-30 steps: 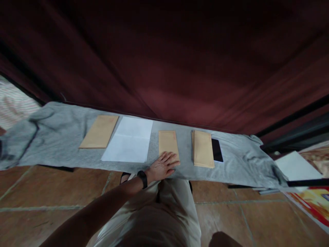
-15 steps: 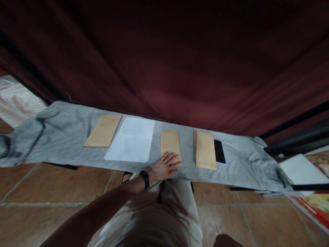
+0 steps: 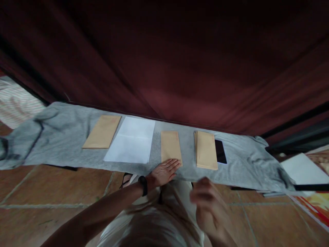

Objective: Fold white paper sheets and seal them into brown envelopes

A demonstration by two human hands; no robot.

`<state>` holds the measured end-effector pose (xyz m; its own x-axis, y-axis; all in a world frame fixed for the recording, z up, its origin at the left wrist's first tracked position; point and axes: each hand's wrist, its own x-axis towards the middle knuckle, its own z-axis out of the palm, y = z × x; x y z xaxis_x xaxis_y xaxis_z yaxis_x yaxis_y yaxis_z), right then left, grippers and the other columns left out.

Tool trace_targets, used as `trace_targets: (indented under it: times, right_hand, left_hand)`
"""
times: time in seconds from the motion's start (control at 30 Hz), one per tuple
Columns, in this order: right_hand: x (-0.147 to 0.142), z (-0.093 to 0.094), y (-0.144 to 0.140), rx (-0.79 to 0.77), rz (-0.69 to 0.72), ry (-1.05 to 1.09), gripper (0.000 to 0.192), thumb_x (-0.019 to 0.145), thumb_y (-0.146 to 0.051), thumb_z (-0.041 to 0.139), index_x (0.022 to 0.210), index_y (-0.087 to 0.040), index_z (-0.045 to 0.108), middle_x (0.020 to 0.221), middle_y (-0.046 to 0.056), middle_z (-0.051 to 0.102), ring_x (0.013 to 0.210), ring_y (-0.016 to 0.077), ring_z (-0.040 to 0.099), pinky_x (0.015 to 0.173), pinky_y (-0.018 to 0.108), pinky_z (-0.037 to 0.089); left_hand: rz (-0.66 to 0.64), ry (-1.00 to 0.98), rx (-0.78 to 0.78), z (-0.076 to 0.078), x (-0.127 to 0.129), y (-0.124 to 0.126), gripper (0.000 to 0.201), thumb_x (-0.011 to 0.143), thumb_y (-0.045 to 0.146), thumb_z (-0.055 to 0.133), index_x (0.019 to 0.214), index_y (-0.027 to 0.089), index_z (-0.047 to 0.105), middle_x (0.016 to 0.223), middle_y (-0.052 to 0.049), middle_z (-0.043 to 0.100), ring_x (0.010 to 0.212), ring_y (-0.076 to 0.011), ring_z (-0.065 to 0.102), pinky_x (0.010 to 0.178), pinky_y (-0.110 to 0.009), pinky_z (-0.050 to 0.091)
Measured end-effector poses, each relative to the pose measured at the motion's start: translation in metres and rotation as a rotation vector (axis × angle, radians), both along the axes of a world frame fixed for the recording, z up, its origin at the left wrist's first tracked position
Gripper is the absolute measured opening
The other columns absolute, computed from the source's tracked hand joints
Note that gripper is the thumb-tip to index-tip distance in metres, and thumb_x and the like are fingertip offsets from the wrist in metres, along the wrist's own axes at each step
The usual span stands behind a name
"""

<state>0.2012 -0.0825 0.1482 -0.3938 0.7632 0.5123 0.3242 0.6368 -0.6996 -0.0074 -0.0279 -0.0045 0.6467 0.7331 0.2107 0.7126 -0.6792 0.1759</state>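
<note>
We have one brown envelope (image 3: 171, 144) lying flat on the grey cloth (image 3: 64, 147), just below and right of the centre of the frame, with the left hand (image 3: 164, 172) laid palm down across its lower edge, fingers flat and close together, pinching nothing. The right hand (image 3: 209, 204), at the lower right of centre, is blurred; its fingers look curled, but we cannot tell whether they hold anything. To do this steadying well, we would spread the pressure evenly along that edge, press only lightly so the paper neither creases nor skids on the soft cloth, and leave the upper part uncovered. The envelope's long axis runs up and down the frame, its lower end leaning slightly to the right; the far short edge points towards the dark red curtain (image 3: 169, 85), the near one towards us, and which end bears the flap we cannot tell
</note>
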Motion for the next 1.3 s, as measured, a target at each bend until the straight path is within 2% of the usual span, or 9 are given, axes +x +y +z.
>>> trace_targets:
  times: [0.07,0.2,0.3,0.4,0.57,0.77,0.93,1.13,1.3]
  right_hand:
    - [-0.013,-0.023,0.027,0.007,-0.044,0.023,0.029,0.105,-0.023,0.046,0.113,-0.031,0.072,0.107,0.004,0.074,0.102,0.0226,0.071,0.087,0.042,0.061]
    - [-0.029,-0.086,0.075,-0.028,-0.075,-0.16,0.039,0.105,-0.021,0.039,0.134,-0.024,0.066,0.135,0.009,0.068,0.13,0.0229,0.061,0.111,0.047,0.051]
    - [-0.026,-0.125,0.088,0.029,-0.06,-0.372,0.042,0.106,-0.024,0.04,0.143,-0.018,0.059,0.145,0.013,0.062,0.14,0.025,0.053,0.119,0.05,0.043]
    - [-0.019,-0.145,0.086,0.09,-0.058,-0.525,0.045,0.107,-0.025,0.042,0.15,-0.018,0.052,0.152,0.011,0.055,0.143,0.0242,0.05,0.122,0.048,0.04]
    - [-0.014,-0.149,0.079,0.15,-0.082,-0.644,0.05,0.106,-0.026,0.046,0.156,-0.016,0.044,0.157,0.01,0.048,0.145,0.0243,0.047,0.124,0.046,0.036]
    - [-0.011,-0.144,0.074,0.179,0.004,-0.667,0.053,0.105,-0.026,0.048,0.157,-0.018,0.041,0.161,0.009,0.043,0.148,0.0253,0.044,0.125,0.049,0.034]
    - [-0.01,-0.143,0.074,0.161,0.009,-0.649,0.05,0.104,-0.027,0.049,0.154,-0.018,0.046,0.158,0.01,0.047,0.146,0.0254,0.045,0.123,0.05,0.036]
    - [-0.012,-0.142,0.075,0.127,0.003,-0.642,0.052,0.104,-0.025,0.05,0.155,-0.021,0.044,0.159,0.008,0.046,0.147,0.0232,0.044,0.124,0.048,0.035]
    - [-0.013,-0.143,0.076,0.118,-0.012,-0.637,0.054,0.103,-0.025,0.053,0.156,-0.022,0.044,0.157,0.008,0.049,0.146,0.0231,0.045,0.124,0.048,0.034]
  left_hand:
    - [0.005,-0.01,0.019,-0.003,0.0,-0.004,0.056,0.105,0.038,0.044,0.156,0.016,0.036,0.161,-0.011,0.045,0.151,-0.0198,0.037,0.126,-0.037,0.027]
    - [0.038,-0.003,0.06,-0.005,0.0,-0.013,0.058,0.102,0.039,0.049,0.152,0.012,0.041,0.155,-0.016,0.052,0.149,-0.0244,0.042,0.125,-0.04,0.032]
    - [0.077,0.028,0.074,-0.003,-0.003,-0.021,0.059,0.102,0.043,0.048,0.15,0.009,0.044,0.154,-0.018,0.052,0.149,-0.0267,0.042,0.124,-0.041,0.032]
    - [0.098,0.033,0.074,-0.001,-0.008,-0.029,0.059,0.104,0.044,0.045,0.151,0.009,0.043,0.156,-0.017,0.05,0.149,-0.0256,0.041,0.124,-0.04,0.031]
    - [0.12,0.005,0.064,0.003,-0.02,-0.038,0.059,0.104,0.044,0.044,0.152,0.011,0.042,0.156,-0.016,0.05,0.147,-0.0249,0.045,0.122,-0.041,0.034]
    - [0.136,-0.034,0.002,0.026,-0.022,-0.025,0.04,0.105,0.032,0.039,0.134,0.015,0.061,0.136,-0.013,0.068,0.13,-0.0224,0.061,0.113,-0.04,0.045]
    - [0.216,-0.106,0.013,0.039,-0.013,0.033,0.048,0.105,0.036,0.037,0.145,0.014,0.052,0.151,-0.015,0.057,0.143,-0.0244,0.049,0.12,-0.045,0.039]
    - [0.414,-0.044,-0.028,0.03,-0.013,0.122,0.061,0.105,0.04,0.026,0.156,0.007,0.038,0.163,-0.017,0.04,0.155,-0.0262,0.03,0.126,-0.045,0.029]
    - [0.407,0.028,-0.097,0.02,-0.012,0.158,0.061,0.104,0.041,0.025,0.157,0.013,0.038,0.164,-0.011,0.041,0.155,-0.0244,0.03,0.128,-0.045,0.022]
